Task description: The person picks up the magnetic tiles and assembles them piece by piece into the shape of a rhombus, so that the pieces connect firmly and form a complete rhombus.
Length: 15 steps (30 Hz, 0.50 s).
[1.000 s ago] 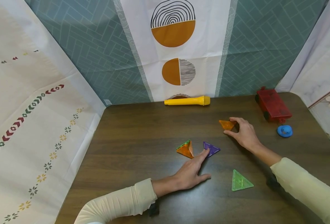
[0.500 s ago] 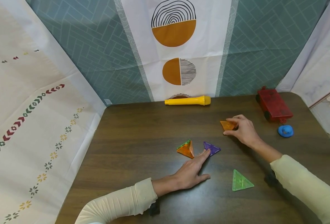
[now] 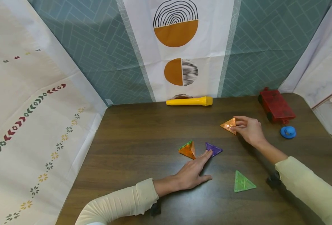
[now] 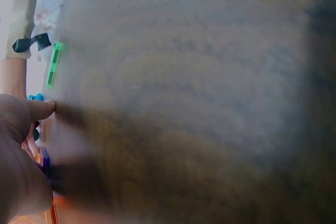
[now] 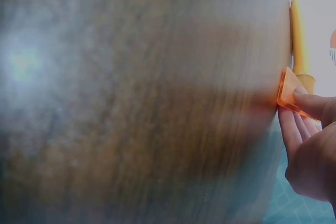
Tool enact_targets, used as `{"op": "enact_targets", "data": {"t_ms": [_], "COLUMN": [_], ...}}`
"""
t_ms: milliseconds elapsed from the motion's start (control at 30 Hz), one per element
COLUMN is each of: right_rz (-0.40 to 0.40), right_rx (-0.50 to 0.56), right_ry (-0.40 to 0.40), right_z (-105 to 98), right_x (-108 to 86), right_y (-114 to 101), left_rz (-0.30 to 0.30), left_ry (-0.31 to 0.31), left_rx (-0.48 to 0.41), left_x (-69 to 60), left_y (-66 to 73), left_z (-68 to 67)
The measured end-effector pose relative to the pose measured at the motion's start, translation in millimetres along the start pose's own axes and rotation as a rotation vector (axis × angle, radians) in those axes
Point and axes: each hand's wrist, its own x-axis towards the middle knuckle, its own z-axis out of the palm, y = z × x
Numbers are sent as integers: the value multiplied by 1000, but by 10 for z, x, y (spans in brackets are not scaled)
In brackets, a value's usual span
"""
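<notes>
My right hand (image 3: pixel 250 129) pinches a translucent orange triangle tile (image 3: pixel 228 125) between thumb and fingers; the right wrist view shows the orange tile (image 5: pixel 289 93) tilted in that grip. With fingers extended, my left hand (image 3: pixel 192 175) touches a flat purple triangle tile (image 3: pixel 215 150) at its fingertips. Just left of those fingertips stands a small orange and green group of triangle tiles (image 3: pixel 187 150), joined and partly raised. A green triangle tile (image 3: pixel 242 182) lies flat between the two forearms. In the left wrist view, my left hand (image 4: pixel 21 156) hides most of the purple tile (image 4: pixel 45 162).
A yellow toy microphone (image 3: pixel 189 101) lies along the back edge of the brown table (image 3: pixel 132 131). At the back right are a red toy cart (image 3: pixel 277 106) and a blue rubber duck (image 3: pixel 288 132). Patterned cloths hang behind and beside the table.
My right hand has turned the orange tile, which now faces up with its tip pointing left and catches the light. The left hand and the other tiles have stayed in place.
</notes>
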Motion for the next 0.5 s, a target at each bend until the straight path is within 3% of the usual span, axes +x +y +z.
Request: {"op": "enact_targets", "data": {"t_ms": [267,500], "right_rz": [65,59], "right_rx": [52,78], "right_ry": [-4,-56], "right_z": [13,69], "right_x": [-59,-125], "right_y": [-63,-191], "left_rz": [-9,-26], "left_ry": [-6,-17], "left_rx": [1,-1], "left_x": [1,6], "left_y": [3,2], "left_z": [2,-4]}}
